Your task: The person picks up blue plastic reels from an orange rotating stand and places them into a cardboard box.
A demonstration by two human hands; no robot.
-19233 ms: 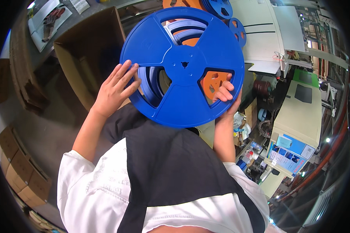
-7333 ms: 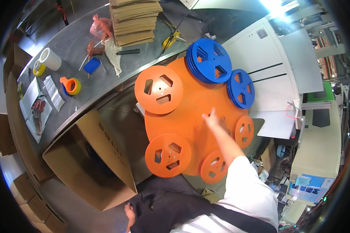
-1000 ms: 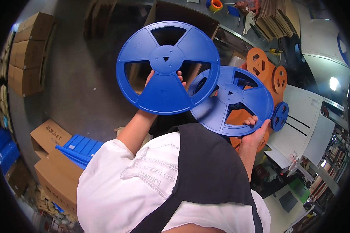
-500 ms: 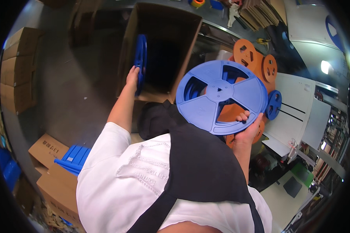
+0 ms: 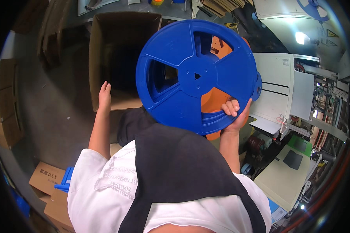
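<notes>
My right hand (image 5: 236,116) grips a stack of blue plastic reels (image 5: 187,83) by its lower right rim, with the fingers curled through an opening in the face. Several rims show through that opening, so more than one reel is in the stack. It is raised in front of my black apron and covers part of what lies behind. At the near left side of a tall open cardboard box (image 5: 92,64), my left hand (image 5: 105,96) is open with its fingers stretched out and nothing in it. Deep shadow hides much of the box's inside.
Orange reels (image 5: 212,100) show behind and through the blue stack. To the right stand a white panel (image 5: 274,70) and machinery with a pale worktop (image 5: 278,178). Cardboard cartons (image 5: 4,105) are piled at far left; another carton (image 5: 46,176) sits at lower left.
My left hand has let go of a blue reel at the box's left side; that reel no longer shows. The stack in my right hand appears nearer and larger, and the view has shifted.
</notes>
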